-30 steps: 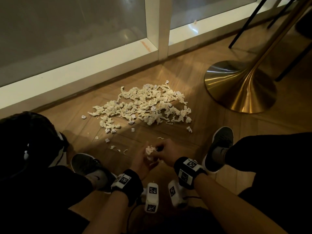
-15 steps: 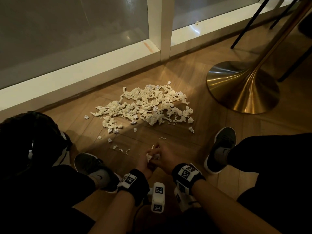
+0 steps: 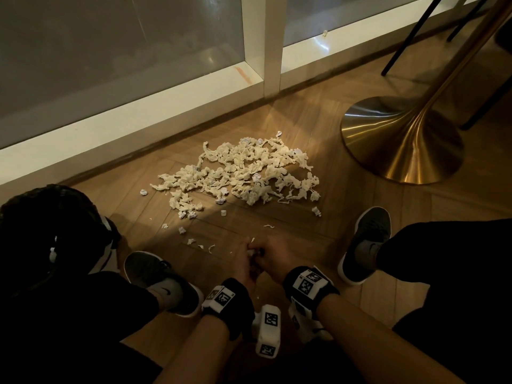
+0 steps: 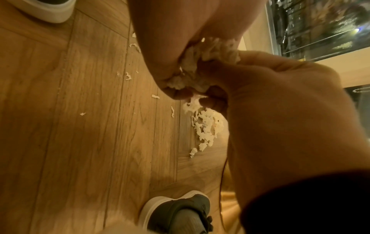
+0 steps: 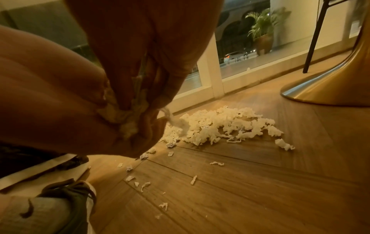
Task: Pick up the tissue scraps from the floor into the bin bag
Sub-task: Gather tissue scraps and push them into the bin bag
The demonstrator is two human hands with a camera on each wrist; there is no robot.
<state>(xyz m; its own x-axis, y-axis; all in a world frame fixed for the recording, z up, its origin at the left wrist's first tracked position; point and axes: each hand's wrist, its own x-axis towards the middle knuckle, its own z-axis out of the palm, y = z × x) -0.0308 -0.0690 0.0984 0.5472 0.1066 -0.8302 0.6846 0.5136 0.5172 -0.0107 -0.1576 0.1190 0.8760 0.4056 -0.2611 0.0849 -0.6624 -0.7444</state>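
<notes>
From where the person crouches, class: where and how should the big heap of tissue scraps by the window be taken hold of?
Grip the tissue heap at its near edge, coming from above with spread fingers. It lies low, loose and stringy on the wooden floor, so a scooping pinch likely gathers more than a side grab. Both the left hand and the right hand already hold a tissue wad.

Bare floor (image 3: 249, 225) lies open between the 2 hands (image 3: 256, 259) and the scrap pile (image 3: 243, 173), dotted only with small loose scraps (image 3: 181, 230). The 2 shoes (image 3: 158, 281) flank that gap, and the brass table base (image 3: 399, 142) stands right of the pile, the window frame (image 3: 273, 45) behind.
</notes>
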